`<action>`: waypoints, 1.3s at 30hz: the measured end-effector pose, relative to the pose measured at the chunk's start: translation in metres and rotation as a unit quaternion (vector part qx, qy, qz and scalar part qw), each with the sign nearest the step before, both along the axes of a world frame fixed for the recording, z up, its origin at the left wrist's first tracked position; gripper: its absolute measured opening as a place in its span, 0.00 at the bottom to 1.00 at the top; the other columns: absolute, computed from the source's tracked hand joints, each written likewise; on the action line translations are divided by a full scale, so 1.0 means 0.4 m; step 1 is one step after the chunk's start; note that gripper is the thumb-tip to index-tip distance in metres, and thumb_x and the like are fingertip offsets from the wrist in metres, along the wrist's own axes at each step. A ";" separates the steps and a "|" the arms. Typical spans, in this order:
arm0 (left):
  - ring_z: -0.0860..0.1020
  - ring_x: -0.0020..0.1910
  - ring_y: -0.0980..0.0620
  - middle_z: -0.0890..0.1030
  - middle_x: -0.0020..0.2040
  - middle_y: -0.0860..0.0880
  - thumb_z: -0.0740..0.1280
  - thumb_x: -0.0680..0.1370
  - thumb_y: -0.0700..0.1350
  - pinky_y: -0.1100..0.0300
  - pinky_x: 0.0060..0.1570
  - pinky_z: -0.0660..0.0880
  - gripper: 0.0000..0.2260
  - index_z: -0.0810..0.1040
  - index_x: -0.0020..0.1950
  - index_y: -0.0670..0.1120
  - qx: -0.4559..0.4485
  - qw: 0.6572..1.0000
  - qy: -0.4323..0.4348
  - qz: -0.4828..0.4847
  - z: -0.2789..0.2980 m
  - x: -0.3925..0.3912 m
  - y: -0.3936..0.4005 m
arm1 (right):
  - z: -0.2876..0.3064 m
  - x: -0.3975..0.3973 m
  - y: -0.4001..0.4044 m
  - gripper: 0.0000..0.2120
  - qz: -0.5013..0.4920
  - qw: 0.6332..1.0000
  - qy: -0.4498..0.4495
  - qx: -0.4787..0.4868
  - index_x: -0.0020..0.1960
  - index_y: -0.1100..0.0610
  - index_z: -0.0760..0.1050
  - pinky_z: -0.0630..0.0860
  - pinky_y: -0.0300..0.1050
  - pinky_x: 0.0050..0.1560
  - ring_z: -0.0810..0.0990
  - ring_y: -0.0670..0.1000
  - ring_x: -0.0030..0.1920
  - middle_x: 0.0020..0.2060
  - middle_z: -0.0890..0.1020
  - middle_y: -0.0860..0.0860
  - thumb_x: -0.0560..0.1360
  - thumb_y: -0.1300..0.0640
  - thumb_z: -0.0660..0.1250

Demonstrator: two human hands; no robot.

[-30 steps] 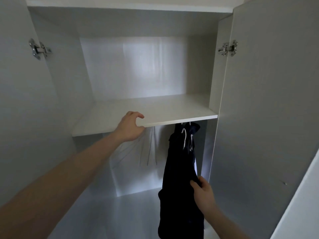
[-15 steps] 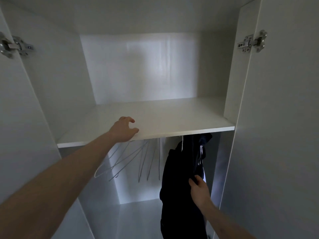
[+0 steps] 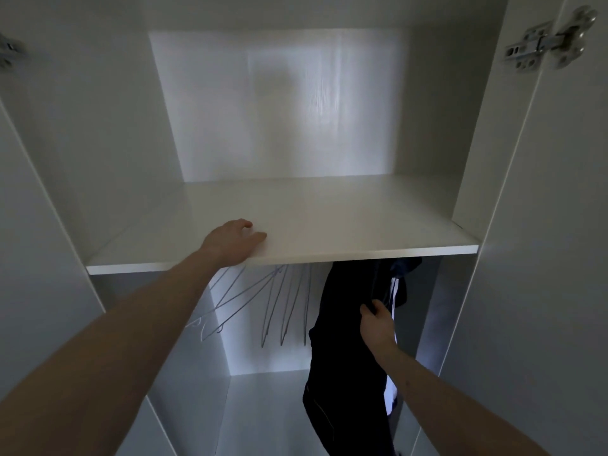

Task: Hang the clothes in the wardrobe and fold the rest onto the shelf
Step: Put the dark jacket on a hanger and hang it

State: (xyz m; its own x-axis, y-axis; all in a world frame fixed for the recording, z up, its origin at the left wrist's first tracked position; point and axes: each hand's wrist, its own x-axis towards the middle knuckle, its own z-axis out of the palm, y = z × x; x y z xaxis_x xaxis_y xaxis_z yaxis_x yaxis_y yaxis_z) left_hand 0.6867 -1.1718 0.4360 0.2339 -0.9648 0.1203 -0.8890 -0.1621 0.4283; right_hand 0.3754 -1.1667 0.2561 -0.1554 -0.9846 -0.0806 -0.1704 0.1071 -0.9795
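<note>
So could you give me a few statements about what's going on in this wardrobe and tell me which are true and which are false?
1. The left hand rests on the front edge of the shelf. True.
2. Folded clothes are stacked on the shelf. False: nothing lies on it.
3. The right hand grips a dark garment hanging below the shelf. True.
4. Every wire hanger carries clothing. False: those left of the garment hang bare.
5. The wardrobe doors are shut. False: both stand open, and a hinge shows at upper right.
</note>
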 end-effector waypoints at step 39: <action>0.74 0.69 0.47 0.75 0.72 0.51 0.58 0.69 0.69 0.50 0.68 0.67 0.34 0.73 0.72 0.56 -0.027 0.998 -0.042 0.038 -0.015 0.014 -0.029 | -0.087 0.087 -0.125 0.14 -0.062 0.960 0.194 -0.193 0.57 0.56 0.75 0.76 0.44 0.53 0.76 0.50 0.50 0.50 0.77 0.51 0.72 0.65 0.70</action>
